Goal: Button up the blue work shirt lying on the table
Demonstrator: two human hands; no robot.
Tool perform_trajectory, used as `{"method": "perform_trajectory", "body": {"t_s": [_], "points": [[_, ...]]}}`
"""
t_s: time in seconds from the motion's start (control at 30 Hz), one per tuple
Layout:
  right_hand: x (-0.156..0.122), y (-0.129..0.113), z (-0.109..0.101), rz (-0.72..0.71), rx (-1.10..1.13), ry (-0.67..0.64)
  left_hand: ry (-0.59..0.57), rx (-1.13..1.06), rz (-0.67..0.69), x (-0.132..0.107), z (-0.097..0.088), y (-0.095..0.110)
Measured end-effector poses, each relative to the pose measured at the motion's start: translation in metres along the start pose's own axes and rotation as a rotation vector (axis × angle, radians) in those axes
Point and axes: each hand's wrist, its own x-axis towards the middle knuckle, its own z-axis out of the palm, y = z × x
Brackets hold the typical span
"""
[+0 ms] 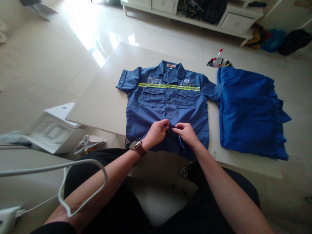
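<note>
On the bench (102, 91), the left hand (156, 132) and right hand (186, 134) each pinch a dark cord (172, 126) at the lower front of a flat-laid blue shirt (156, 97). The upper buttons look fastened, and one cord end hangs loose. A folded blue garment (248, 113) lies just beside.

Left hand: I saw my left hand (157, 132), wearing a brown-strapped wristwatch (137, 147), pinching a dark blue cord (172, 126).
Right hand: my right hand (187, 135) gripped the same cord, just beside the left.
Shirt: the cord lay on a blue short-sleeved work shirt (168, 97), buttoned, flat on the tabletop (102, 87).
Beside it: a folded blue garment (248, 113).
</note>
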Motion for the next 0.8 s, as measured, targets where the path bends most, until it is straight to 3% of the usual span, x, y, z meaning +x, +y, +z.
{"method": "perform_trajectory", "body": {"t_s": [0.23,0.43,0.67,0.8], "points": [[0.001,0.007,-0.006,-0.123,-0.17,0.147,-0.097,0.055,0.052,0.0,0.001,0.001],[0.003,0.0,-0.01,-0.047,-0.026,-0.005,-0.048,-0.045,0.012,0.001,-0.003,0.003],[0.002,-0.005,-0.01,0.039,0.111,-0.012,-0.073,-0.052,0.039,0.001,-0.005,0.005],[0.006,0.0,-0.01,0.026,0.055,0.049,-0.112,-0.021,0.089,0.001,-0.004,0.005]]}}
